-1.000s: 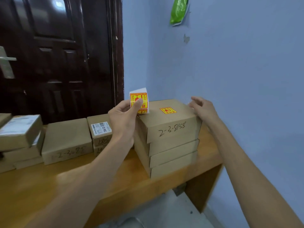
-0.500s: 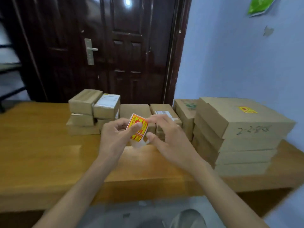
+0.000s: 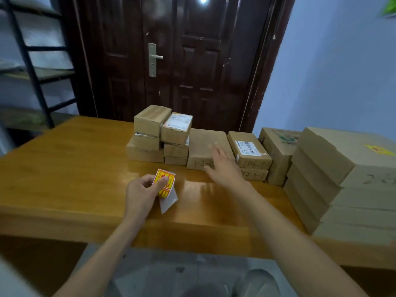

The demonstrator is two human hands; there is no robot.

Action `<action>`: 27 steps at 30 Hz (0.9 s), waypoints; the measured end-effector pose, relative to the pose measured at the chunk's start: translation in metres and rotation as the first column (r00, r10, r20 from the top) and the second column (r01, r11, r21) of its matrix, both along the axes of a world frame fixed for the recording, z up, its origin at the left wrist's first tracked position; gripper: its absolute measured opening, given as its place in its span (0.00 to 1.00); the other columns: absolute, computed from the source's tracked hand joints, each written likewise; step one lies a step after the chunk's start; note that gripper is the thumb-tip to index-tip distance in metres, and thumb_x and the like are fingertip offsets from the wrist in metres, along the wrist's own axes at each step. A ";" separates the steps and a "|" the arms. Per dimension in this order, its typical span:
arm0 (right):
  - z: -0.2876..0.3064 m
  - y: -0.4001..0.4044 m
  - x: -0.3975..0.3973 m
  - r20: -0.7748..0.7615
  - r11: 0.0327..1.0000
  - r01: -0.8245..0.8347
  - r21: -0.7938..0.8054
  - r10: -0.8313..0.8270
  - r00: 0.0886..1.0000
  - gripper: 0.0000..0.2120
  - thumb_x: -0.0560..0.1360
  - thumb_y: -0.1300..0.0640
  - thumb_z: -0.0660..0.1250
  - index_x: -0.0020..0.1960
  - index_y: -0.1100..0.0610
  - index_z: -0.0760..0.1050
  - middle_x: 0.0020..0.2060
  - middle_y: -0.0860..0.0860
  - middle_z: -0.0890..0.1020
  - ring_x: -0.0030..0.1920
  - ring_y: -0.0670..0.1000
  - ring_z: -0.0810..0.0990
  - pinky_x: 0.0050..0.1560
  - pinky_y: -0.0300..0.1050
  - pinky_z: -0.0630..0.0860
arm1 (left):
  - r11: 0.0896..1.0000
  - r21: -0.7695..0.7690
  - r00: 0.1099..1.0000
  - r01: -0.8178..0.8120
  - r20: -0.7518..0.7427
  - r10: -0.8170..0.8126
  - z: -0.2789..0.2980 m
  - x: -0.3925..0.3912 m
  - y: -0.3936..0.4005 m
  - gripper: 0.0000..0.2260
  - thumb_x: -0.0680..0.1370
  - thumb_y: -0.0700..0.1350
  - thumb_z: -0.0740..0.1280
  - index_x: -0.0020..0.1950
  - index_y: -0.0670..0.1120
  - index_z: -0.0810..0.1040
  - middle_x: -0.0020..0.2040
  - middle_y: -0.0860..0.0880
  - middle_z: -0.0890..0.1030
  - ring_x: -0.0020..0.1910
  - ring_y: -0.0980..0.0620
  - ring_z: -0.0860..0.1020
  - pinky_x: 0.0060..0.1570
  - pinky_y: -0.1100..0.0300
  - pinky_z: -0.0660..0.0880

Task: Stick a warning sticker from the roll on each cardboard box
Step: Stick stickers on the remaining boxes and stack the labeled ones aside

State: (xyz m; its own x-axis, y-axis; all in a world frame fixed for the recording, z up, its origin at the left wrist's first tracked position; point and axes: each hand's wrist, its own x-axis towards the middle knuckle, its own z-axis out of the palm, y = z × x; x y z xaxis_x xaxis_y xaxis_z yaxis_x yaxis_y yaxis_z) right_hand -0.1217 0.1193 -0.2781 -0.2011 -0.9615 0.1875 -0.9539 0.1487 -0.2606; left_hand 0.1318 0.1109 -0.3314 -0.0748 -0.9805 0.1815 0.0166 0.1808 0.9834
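My left hand [image 3: 141,194] grips the roll of yellow-and-red warning stickers [image 3: 164,182] above the wooden table [image 3: 64,168], with a bare strip of backing paper [image 3: 168,202] hanging below it. My right hand [image 3: 222,168] is open, fingers spread, stretched out over the front edge of a flat plain cardboard box [image 3: 205,144] at the table's back. At the right stands a stack of large boxes [image 3: 334,185]; the top one carries a yellow sticker [image 3: 380,150]. Small unlabelled boxes [image 3: 154,133] are piled at the back middle.
A box with a white shipping label [image 3: 248,148] lies right of the plain box, and a green-printed box [image 3: 276,146] stands beyond it. A dark door [image 3: 182,61] closes the back. A black metal shelf frame [image 3: 32,67] stands at the left. Blue wall on the right.
The view has swung left from the stickered stack to the table's middle. My right hand left the sticker roll and reached forward to the plain flat box. My left hand lowered slightly with the roll.
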 end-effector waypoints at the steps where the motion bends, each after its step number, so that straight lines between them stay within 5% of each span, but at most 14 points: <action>1: -0.003 -0.011 -0.006 -0.032 0.999 -0.009 0.036 0.010 0.999 0.38 0.84 0.44 0.65 0.86 0.48 0.48 0.86 0.50 0.50 0.85 0.56 0.50 0.81 0.61 0.57 | 1.000 0.014 1.000 0.002 -0.017 -0.002 -0.003 0.000 -0.001 0.09 0.76 0.48 0.78 0.40 0.44 0.86 0.35 0.47 0.86 0.34 0.53 0.80 0.32 0.66 0.73; 6: -0.030 -0.029 -0.006 -0.244 0.999 0.028 -0.036 -0.036 0.969 0.36 0.81 0.37 0.63 0.83 0.51 0.59 0.82 0.54 0.64 0.81 0.58 0.61 0.81 0.58 0.57 | 0.999 -0.003 0.999 0.040 -0.002 -0.040 -0.003 -0.003 0.002 0.09 0.76 0.46 0.78 0.39 0.43 0.85 0.34 0.48 0.85 0.32 0.57 0.80 0.31 0.66 0.73; 11: -0.048 0.016 0.016 -0.288 0.982 0.007 -0.188 -0.062 0.956 0.35 0.80 0.38 0.66 0.80 0.52 0.63 0.78 0.53 0.70 0.79 0.56 0.66 0.80 0.56 0.61 | 0.998 -0.012 0.995 -0.054 -0.089 0.053 -0.008 0.005 0.002 0.09 0.77 0.47 0.77 0.42 0.42 0.86 0.37 0.45 0.86 0.35 0.54 0.80 0.34 0.65 0.75; 20: -0.049 0.128 0.040 -0.172 0.990 -0.026 -0.136 0.002 0.985 0.34 0.81 0.45 0.60 0.84 0.50 0.57 0.83 0.49 0.61 0.84 0.51 0.56 0.84 0.55 0.47 | 0.984 0.045 0.962 -0.175 -0.207 0.180 -0.005 0.003 0.005 0.05 0.78 0.45 0.76 0.45 0.44 0.86 0.36 0.53 0.86 0.33 0.61 0.80 0.35 0.69 0.76; 24: -0.047 0.172 0.028 -0.083 0.979 -0.100 -0.178 0.086 0.993 0.28 0.81 0.48 0.52 0.81 0.49 0.66 0.81 0.46 0.66 0.83 0.46 0.57 0.85 0.57 0.50 | 0.984 0.051 0.963 -0.172 -0.200 0.179 -0.005 0.005 0.006 0.04 0.78 0.46 0.76 0.44 0.46 0.86 0.36 0.54 0.86 0.33 0.63 0.81 0.35 0.71 0.75; 27: -0.048 0.186 -0.002 0.114 0.964 -0.074 -0.256 0.107 0.988 0.22 0.80 0.54 0.53 0.69 0.45 0.76 0.76 0.38 0.72 0.80 0.36 0.61 0.84 0.58 0.51 | 0.985 0.054 0.965 -0.165 -0.197 0.173 -0.005 0.004 0.007 0.04 0.77 0.47 0.76 0.44 0.49 0.86 0.37 0.55 0.87 0.35 0.62 0.82 0.35 0.70 0.76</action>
State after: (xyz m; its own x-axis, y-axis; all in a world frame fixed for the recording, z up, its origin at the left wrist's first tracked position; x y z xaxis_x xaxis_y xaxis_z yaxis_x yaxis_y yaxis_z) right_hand -0.1239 0.3054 -0.3265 -0.1527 -0.9022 0.4034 -0.9177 -0.0221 -0.3968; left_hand 0.1359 0.1177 -0.3361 0.1267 -0.9822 0.1390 0.1861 0.1612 0.9692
